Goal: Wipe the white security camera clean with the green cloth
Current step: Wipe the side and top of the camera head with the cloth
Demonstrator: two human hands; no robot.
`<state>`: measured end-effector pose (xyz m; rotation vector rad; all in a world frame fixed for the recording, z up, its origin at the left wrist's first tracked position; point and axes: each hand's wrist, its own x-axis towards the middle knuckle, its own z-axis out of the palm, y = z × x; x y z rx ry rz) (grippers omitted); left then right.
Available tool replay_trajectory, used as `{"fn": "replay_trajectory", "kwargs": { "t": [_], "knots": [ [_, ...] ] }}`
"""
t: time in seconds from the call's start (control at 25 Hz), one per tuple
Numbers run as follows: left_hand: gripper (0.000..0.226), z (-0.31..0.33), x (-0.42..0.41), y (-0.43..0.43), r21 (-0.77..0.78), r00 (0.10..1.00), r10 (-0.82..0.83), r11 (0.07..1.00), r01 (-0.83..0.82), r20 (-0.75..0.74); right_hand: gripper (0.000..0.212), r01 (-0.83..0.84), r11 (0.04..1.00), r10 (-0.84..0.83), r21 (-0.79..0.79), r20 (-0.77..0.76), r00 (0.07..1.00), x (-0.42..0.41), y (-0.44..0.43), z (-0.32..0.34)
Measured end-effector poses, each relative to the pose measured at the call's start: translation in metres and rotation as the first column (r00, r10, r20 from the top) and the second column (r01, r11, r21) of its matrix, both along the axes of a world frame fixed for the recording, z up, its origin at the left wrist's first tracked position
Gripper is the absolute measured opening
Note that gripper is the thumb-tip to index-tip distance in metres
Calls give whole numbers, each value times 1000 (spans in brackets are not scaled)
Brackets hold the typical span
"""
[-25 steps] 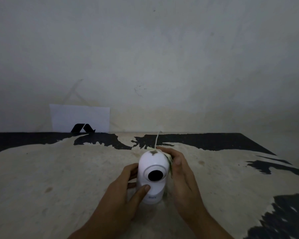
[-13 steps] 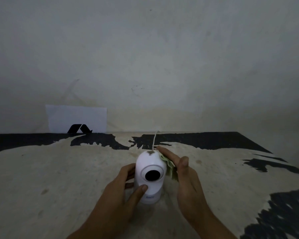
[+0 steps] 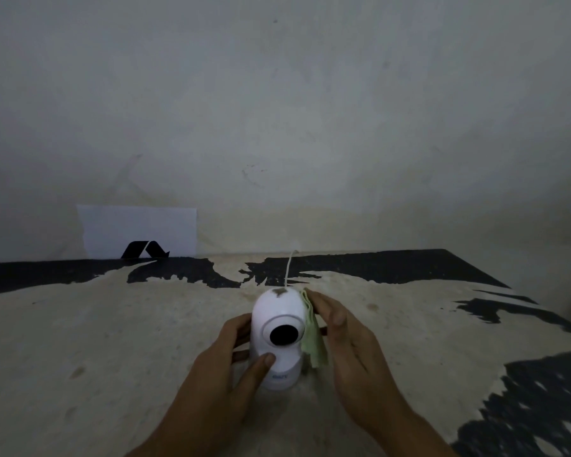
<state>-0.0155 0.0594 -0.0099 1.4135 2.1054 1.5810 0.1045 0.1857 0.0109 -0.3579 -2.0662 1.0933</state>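
Steadying one white camera [image 3: 279, 338], two hands press one green cloth [image 3: 313, 341].

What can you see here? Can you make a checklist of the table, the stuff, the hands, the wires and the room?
Surface: table, pale with black patches, worn.
Job's things: white camera upright, dark smudge on top; green cloth pressed to its right side.
Clutter: nothing seen.
Hands: left hand grips the camera, thumb on its front; right hand holds the cloth against it.
Cables: white cord runs from behind the camera toward the wall.
Surroundings: bare wall; white paper with a black mark leans against it.
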Motion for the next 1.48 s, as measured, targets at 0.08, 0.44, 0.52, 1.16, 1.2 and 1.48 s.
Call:
{"fn": "replay_trajectory", "kwargs": {
  "t": [0.08, 0.44, 0.52, 1.16, 1.2, 1.48],
  "knots": [
    [44, 1, 1, 0, -11, 1000, 16, 1000, -16, -1, 55, 2, 996, -4, 91, 20, 1000, 0, -3, -3],
    [55, 0, -2, 2, -27, 995, 38, 999, -36, 93, 48, 68, 806, -124, 587, 56, 991, -5, -15, -2],
    [49, -2, -3, 1, 10, 998, 11, 1000, -12, 63, 51, 106, 808, -170, 579, 57, 984, -4, -11, -1],
    [44, -2, -1, 1, 31, 1000, 13, 999, -13, 0, 46, -20, 956, -1, 292, 72, 997, 5, -3, -4],
    [46, -2, -1, 1, 29, 1000, 18, 999, -17, -5, 47, -25, 964, 3, 265, 85, 996, 6, 0, -3],
    [44, 0, 1, 0, 25, 1000, 23, 999, -23, 14, 40, 73, 929, -51, 362, -71, 996, 7, 11, -7]
  ]
}}
